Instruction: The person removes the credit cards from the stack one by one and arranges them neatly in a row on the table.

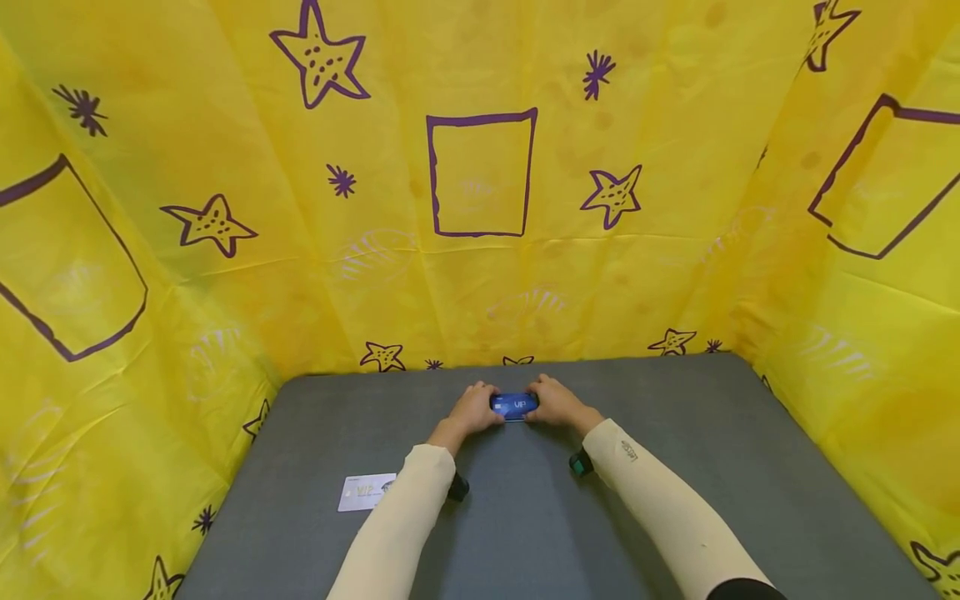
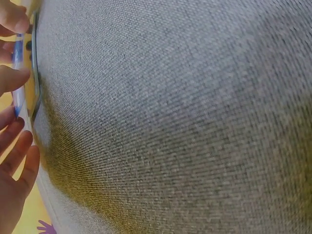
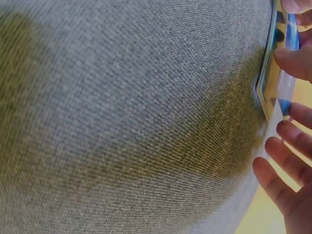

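Note:
A blue VIP card [image 1: 513,406] is held between both hands near the far edge of the grey table. My left hand [image 1: 474,407] pinches its left end, and my right hand [image 1: 555,402] pinches the right end, with thumbs on the near side. Clear edges of the card [image 2: 19,97] show in the left wrist view. Just below it is a thin, flat, glossy thing [image 3: 265,87] with dark rims, on the tabletop in the right wrist view. Its kind I cannot tell.
A white VIP card [image 1: 358,493] lies on the grey table [image 1: 517,533] at the left, partly covered by the left sleeve [image 1: 397,525]. Yellow cloth [image 1: 480,300] with purple starfish drawings rises behind the table and along both sides.

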`<state>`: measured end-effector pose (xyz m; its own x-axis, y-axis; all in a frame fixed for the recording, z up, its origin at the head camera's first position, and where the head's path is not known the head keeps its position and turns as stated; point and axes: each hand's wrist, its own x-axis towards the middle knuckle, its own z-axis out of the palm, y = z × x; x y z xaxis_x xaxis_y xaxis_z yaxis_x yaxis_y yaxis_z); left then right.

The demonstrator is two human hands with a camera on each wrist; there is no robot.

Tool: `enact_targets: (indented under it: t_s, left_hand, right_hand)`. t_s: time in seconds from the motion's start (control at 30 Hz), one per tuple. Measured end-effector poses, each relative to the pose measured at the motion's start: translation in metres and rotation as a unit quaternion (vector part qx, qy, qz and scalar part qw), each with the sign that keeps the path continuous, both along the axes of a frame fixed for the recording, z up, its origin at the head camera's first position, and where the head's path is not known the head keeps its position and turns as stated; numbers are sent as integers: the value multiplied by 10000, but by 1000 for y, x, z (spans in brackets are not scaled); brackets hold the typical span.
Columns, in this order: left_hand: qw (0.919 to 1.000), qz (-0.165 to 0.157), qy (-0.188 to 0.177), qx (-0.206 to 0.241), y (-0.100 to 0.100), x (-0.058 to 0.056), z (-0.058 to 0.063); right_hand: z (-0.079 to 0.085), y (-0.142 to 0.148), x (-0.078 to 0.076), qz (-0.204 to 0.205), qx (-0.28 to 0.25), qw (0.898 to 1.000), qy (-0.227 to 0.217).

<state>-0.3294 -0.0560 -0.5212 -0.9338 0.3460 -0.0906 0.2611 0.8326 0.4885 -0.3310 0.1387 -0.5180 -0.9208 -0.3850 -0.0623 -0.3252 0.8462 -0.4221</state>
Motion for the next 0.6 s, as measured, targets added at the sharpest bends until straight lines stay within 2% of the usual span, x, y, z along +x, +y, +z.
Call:
enact_targets:
  t_s: [0.2,0.4,0.6]
  left_hand:
    - [9997,-94,183,120,-6,0,-1]
    - [9994,-114,204,248,-11,1,1]
    - [9994,-127,215,231,-13,5,8]
  right_hand:
    - [2,1,1,259,-31,9994,242]
    - [3,-1,4,185,-49,9996,204]
    - [12,-3,8,148,75,9990,418]
